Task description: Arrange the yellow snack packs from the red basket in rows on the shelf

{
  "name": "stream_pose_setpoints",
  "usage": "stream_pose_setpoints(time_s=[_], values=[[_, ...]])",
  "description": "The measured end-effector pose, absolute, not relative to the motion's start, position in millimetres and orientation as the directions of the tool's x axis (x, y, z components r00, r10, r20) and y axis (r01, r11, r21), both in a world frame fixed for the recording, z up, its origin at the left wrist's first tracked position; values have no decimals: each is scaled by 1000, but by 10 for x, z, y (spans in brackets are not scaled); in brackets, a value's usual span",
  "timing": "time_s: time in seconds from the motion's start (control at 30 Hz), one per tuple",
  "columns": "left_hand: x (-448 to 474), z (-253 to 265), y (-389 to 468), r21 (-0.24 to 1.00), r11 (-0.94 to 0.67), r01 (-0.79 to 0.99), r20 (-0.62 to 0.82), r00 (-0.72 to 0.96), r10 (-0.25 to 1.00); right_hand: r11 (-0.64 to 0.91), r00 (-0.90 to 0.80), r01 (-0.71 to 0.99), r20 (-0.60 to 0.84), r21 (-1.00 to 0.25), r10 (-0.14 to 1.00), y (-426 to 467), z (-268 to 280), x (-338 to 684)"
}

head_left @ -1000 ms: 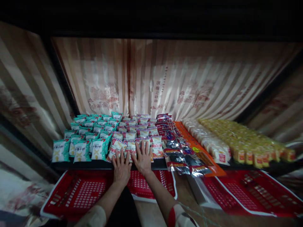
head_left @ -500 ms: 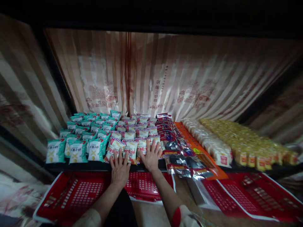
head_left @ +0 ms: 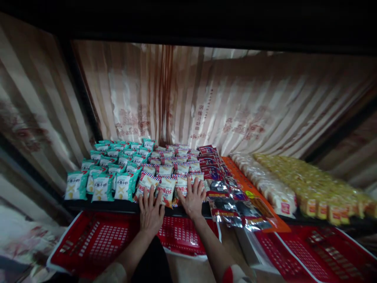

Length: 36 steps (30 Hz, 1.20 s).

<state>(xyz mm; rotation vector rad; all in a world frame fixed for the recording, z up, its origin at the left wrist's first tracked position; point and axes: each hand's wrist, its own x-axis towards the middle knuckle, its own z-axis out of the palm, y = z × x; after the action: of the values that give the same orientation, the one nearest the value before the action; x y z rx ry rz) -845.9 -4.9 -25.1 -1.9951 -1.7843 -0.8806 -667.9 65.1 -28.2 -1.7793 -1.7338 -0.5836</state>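
Note:
Rows of small white-and-red snack bags [head_left: 167, 190] with striped top edges stand on a dark shelf [head_left: 118, 206]. My left hand [head_left: 151, 212] lies with fingers spread against the front bags of this group. Just to its right, my right hand [head_left: 193, 197] rests the same way, fingers apart, on the front row. Neither hand is wrapped round a bag. Left of them stand rows of teal-and-white snack bags [head_left: 102, 186]. On the right lie dark shiny packets [head_left: 226, 212], partly on an orange sheet [head_left: 275, 220].
Further right are clear-wrapped white packs [head_left: 284, 202] and many yellow packs [head_left: 312, 204]. Below the shelf sit a red basket [head_left: 118, 236] on the left and another red basket [head_left: 306, 251] on the right. A striped curtain [head_left: 182, 90] hangs behind, between dark posts.
The view has shifted slightly, so the shelf and goods appear a little further right. Both hands keep their flat, spread pose against the front bags.

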Motion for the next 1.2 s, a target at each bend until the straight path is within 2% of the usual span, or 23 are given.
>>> stream_pose_setpoints(time_s=[0.2, 0.33, 0.47, 0.57, 0.67, 0.8, 0.93, 1.03, 1.2], values=[[-8510, -229, -94, 185, -203, 962, 657, 33, 753, 48, 51, 992, 716, -118, 697, 548, -207, -6714], [-8535, -189, -156, 201, -226, 953, 681, 30, 732, 170, -12, 976, 746, -136, 666, 249, -107, -6807], [-8581, -197, -363, 248, -309, 918, 721, 38, 692, 366, -84, 898, 721, -243, 687, -324, -146, -7038], [-8660, -279, -615, 303, -391, 869, 704, 72, 706, 437, -131, 835, 650, -335, 749, -727, -303, -7291], [-8778, -438, -832, 381, -403, 832, 596, 113, 795, 451, -137, 801, 613, -393, 778, -903, -492, -7546], [-8907, -687, -930, 472, -344, 812, 379, 165, 910, 460, -103, 807, 680, -370, 726, -784, -697, -7725], [-8974, -748, -959, 512, -318, 798, 247, 218, 944, 498, -144, 812, 724, -303, 675, -608, -854, -7682], [-9014, -673, -1081, 542, -269, 797, 137, 232, 963, 499, -217, 827, 670, -261, 710, -626, -949, -7595], [-9100, -473, -1384, 613, -232, 756, 35, 267, 963, 404, -150, 878, 654, -256, 741, -846, -861, -7553]])
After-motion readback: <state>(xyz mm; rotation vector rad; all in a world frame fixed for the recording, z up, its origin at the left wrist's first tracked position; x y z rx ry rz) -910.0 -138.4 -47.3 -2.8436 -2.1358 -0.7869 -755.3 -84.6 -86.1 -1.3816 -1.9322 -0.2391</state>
